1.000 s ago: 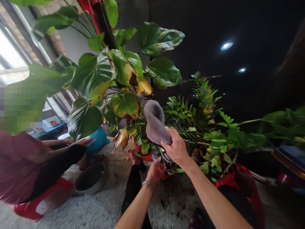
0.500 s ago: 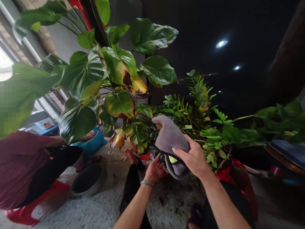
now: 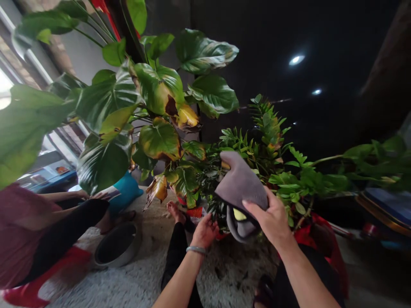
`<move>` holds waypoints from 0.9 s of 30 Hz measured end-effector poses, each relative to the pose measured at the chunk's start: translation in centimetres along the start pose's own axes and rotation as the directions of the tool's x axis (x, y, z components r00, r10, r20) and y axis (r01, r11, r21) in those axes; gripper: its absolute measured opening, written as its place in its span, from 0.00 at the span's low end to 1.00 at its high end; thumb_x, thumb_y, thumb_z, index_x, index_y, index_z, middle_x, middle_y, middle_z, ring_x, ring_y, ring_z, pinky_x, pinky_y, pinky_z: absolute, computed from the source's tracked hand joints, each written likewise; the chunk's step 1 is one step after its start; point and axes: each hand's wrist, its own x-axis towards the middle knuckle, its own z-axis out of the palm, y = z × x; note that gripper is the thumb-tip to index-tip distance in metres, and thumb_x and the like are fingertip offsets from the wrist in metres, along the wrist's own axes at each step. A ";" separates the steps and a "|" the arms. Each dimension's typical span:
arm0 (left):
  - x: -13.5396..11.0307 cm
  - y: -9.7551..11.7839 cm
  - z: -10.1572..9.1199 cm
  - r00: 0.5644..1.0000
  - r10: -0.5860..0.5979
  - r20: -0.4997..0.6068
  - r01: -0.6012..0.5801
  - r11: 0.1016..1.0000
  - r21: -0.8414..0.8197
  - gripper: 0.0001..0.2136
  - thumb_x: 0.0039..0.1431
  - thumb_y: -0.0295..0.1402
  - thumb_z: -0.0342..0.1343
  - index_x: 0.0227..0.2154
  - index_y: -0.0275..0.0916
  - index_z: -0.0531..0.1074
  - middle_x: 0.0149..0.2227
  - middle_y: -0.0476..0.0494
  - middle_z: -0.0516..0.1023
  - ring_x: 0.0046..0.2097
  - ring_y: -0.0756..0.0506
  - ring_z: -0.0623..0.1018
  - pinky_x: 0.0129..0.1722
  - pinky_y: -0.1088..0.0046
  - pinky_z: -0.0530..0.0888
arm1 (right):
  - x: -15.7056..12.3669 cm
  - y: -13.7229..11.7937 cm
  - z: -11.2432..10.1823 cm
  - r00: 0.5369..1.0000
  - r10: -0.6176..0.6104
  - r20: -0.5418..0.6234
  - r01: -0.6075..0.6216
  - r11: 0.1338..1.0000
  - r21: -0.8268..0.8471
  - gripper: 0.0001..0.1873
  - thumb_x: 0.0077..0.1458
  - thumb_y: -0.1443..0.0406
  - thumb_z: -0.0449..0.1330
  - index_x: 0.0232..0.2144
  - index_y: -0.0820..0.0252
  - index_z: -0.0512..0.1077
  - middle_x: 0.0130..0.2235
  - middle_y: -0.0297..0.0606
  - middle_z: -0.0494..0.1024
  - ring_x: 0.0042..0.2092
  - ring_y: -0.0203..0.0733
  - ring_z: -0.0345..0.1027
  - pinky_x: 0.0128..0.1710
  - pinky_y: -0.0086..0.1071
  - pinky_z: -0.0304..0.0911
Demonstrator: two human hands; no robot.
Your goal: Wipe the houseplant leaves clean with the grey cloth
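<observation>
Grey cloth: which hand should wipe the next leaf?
Probably the right hand: its grip holds the grey cloth among the small leaves; the left hand is lower, without it.

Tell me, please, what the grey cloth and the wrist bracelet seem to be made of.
The grey cloth: soft, matte fabric, likely microfibre or fleece; it folds limply in the right hand. The bracelet: probably metal, silvery with a bright glint, though plastic is possible.

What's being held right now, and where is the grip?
The right hand holds the grey cloth, grip at its lower right edge. The left hand reaches the plant's lower leaves; whether it holds one cannot be told.
</observation>
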 end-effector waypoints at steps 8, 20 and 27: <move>-0.2 1.0 -0.6 0.999 0.032 -0.014 -0.032 0.999 0.012 0.04 0.58 0.24 0.55 0.36 0.36 0.70 0.23 0.48 0.76 0.19 0.51 0.73 0.20 0.78 0.68 | -4.3 6.8 0.6 0.786 0.614 -0.080 -0.562 0.762 0.323 0.21 0.23 0.62 0.69 0.27 0.59 0.75 0.27 0.38 0.81 0.33 0.51 0.75 0.35 0.39 0.68; -0.9 -0.4 1.5 0.993 0.050 -0.104 -0.051 0.999 0.001 0.07 0.60 0.24 0.53 0.27 0.38 0.66 0.18 0.51 0.71 0.17 0.52 0.70 0.18 0.79 0.66 | -0.6 5.4 1.3 0.813 0.521 -0.260 -0.378 0.812 0.445 0.21 0.24 0.64 0.68 0.29 0.58 0.74 0.28 0.36 0.81 0.35 0.49 0.74 0.37 0.37 0.69; -3.7 1.0 2.8 0.982 0.120 -0.143 -0.111 0.991 0.072 0.06 0.58 0.24 0.52 0.26 0.37 0.65 0.21 0.49 0.74 0.17 0.54 0.68 0.18 0.80 0.65 | -9.6 8.0 1.2 0.744 0.665 0.060 -0.639 0.683 0.354 0.18 0.26 0.65 0.67 0.28 0.59 0.78 0.28 0.36 0.82 0.35 0.50 0.75 0.36 0.35 0.68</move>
